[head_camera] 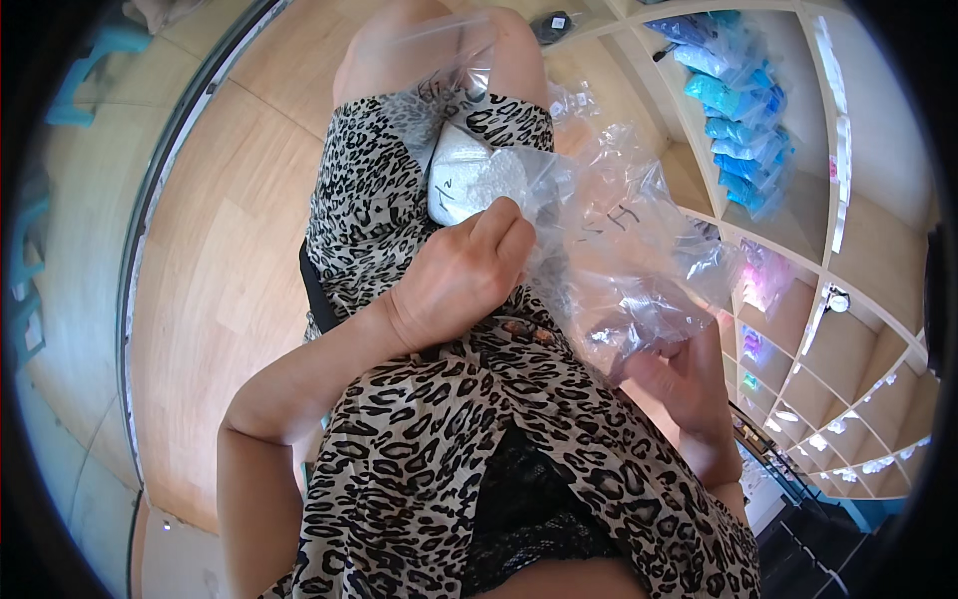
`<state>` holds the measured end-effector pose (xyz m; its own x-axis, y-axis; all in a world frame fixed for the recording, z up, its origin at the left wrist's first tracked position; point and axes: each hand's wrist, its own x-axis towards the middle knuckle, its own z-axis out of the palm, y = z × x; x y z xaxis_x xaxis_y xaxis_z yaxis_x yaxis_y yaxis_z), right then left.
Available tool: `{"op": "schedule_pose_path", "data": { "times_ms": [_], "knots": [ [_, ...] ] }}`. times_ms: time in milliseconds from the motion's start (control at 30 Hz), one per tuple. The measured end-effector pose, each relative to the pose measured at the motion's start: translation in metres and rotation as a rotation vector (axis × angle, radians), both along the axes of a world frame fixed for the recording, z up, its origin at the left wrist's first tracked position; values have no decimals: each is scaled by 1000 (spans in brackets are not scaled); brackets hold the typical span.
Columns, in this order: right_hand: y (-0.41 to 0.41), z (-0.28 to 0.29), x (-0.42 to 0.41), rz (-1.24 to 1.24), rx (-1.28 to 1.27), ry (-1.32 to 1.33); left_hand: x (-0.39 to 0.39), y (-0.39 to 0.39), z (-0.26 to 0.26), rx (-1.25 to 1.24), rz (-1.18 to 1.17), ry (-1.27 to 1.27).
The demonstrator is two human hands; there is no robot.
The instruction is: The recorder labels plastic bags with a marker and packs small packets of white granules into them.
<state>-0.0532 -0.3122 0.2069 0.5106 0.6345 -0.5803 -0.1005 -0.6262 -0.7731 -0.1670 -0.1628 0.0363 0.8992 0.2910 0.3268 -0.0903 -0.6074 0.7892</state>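
Note:
A clear plastic bag of small white beads or granules (468,176) lies in my lap between the thighs, with handwritten marks on it. My left hand (479,258) is closed at the bag's near edge, its fingers curled on the clear plastic. To the right, my right hand (670,374) holds the lower edge of a crumpled, see-through plastic bag (621,217), which also bears handwriting; some fingers are hidden behind it. This bag seems to have nothing in it. Another piece of clear film (426,52) spreads over my knees.
White shelving (827,180) stands on the right, with bags of blue and turquoise material (741,120) in an upper compartment and pink ones (763,277) lower down. A small dark packet (552,27) lies beyond my right knee. Turquoise plastic stools (90,67) stand at far left, past a floor track.

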Motion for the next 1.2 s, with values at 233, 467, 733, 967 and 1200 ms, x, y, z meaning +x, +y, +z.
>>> {"op": "schedule_pose_path", "data": {
  "times_ms": [233,467,733,967,1200],
  "knots": [
    [-3,-10,-1,33,-111,-222,-4,6,10,-381,-8,53],
    [-7,-11,-5,223,-54,-535,-7,15,21,-557,38,152],
    [-17,-18,-8,258,10,-484,-6,16,25,-569,75,157],
    [-19,-24,-13,123,103,-448,-6,16,24,-622,122,162],
    [-27,-23,-12,27,44,-410,-7,15,22,-608,160,124]
  ]
}}
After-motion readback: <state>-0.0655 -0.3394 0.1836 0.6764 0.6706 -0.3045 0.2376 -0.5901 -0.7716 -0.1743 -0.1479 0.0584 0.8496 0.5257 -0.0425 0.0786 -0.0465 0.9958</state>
